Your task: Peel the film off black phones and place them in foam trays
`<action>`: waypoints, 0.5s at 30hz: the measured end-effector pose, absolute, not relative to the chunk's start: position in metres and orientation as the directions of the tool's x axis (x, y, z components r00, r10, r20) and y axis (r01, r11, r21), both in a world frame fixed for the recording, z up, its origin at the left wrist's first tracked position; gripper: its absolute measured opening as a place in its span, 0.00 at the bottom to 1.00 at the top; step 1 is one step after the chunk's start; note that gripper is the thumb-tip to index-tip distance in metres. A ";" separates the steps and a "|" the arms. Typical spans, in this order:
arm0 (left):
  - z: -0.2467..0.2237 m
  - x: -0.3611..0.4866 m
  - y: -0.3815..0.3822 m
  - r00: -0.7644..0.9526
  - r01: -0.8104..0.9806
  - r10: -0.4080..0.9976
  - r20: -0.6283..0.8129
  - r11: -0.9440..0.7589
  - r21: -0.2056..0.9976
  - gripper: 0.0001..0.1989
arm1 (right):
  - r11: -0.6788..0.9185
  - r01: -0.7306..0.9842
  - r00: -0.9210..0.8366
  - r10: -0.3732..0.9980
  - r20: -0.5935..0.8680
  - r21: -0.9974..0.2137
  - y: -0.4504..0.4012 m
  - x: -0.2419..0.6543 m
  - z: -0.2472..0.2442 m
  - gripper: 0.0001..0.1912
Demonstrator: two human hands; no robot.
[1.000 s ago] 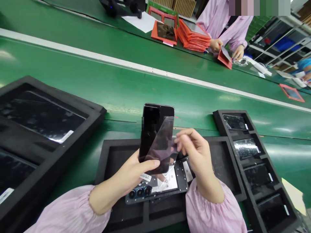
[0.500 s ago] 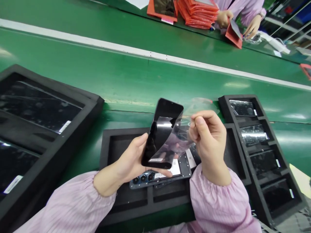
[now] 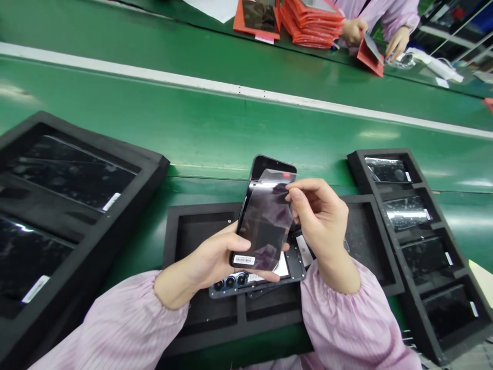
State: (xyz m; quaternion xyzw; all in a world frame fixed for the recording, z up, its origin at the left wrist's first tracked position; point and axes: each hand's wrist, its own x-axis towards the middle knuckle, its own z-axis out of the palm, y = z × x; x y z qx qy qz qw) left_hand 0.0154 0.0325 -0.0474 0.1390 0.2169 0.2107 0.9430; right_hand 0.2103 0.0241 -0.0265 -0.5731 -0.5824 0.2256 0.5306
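Observation:
A black phone (image 3: 263, 164) is held tilted by my left hand (image 3: 215, 257), whose thumb lies on its lower left edge and whose fingers pass beneath. Over the phone's face lies a clear film (image 3: 269, 210) with a red tab at the top and a white barcode label at the bottom. My right hand (image 3: 321, 221) pinches the film's upper right edge between thumb and fingertips. Below my hands, phone back parts (image 3: 231, 281) with round camera lenses rest on a black foam tray (image 3: 208, 206).
A large foam tray (image 3: 127, 205) with dark screens stands at the left. Another foam tray (image 3: 389, 236) at the right holds several screens. Across the green bench (image 3: 185, 123), a person's hands handle a red sleeve (image 3: 372, 59) beside stacked red sleeves (image 3: 310, 23).
My right hand has moved left and slightly down, bringing the film flatter over the phone. My left thumb has come onto the phone's lower left edge.

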 end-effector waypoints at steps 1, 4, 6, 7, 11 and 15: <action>-0.046 0.016 0.033 0.811 -0.330 0.457 -0.365 0.873 0.360 0.21 | 0.245 0.427 0.222 0.905 0.363 -0.871 0.024 0.210 -0.027 0.04; -0.044 0.018 0.033 0.789 -0.310 0.453 -0.415 0.877 0.368 0.26 | 0.251 0.421 0.223 0.903 0.368 -0.872 0.025 0.210 -0.027 0.04; -0.043 0.018 0.033 0.785 -0.300 0.446 -0.430 0.881 0.365 0.29 | 0.251 0.422 0.218 0.905 0.366 -0.871 0.024 0.210 -0.027 0.04; -0.043 0.019 0.033 0.788 -0.295 0.440 -0.430 0.883 0.364 0.30 | 0.250 0.425 0.215 0.906 0.365 -0.870 0.024 0.210 -0.027 0.04; -0.046 0.017 0.033 0.816 -0.301 0.438 -0.377 0.879 0.369 0.33 | 0.241 0.448 0.215 0.906 0.365 -0.861 0.023 0.210 -0.027 0.04; -0.049 0.016 0.032 0.841 -0.305 0.433 -0.325 0.875 0.376 0.33 | 0.237 0.455 0.217 0.905 0.365 -0.859 0.024 0.210 -0.028 0.04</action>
